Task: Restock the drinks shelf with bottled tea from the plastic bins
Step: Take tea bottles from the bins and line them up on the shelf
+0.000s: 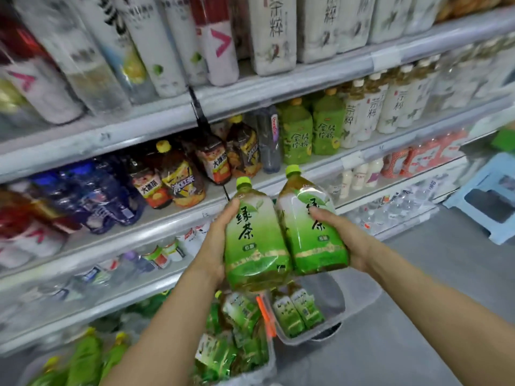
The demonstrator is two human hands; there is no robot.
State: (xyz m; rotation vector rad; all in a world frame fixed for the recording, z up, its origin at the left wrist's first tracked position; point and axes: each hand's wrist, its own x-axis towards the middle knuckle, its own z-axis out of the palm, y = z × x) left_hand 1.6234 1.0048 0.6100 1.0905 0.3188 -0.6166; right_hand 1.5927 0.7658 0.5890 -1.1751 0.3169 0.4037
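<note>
Each hand, left and right, gripped a green tea bottle (fingers curled round); bins below held more, restocking unfinished

My left hand and right hand hold two green-labelled tea bottles with yellow-green caps and dark characters, above clear bins by a light-blue stool.

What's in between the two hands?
In the head view, two green tea bottles sit side by side, touching, between the left hand and the right hand.
</note>
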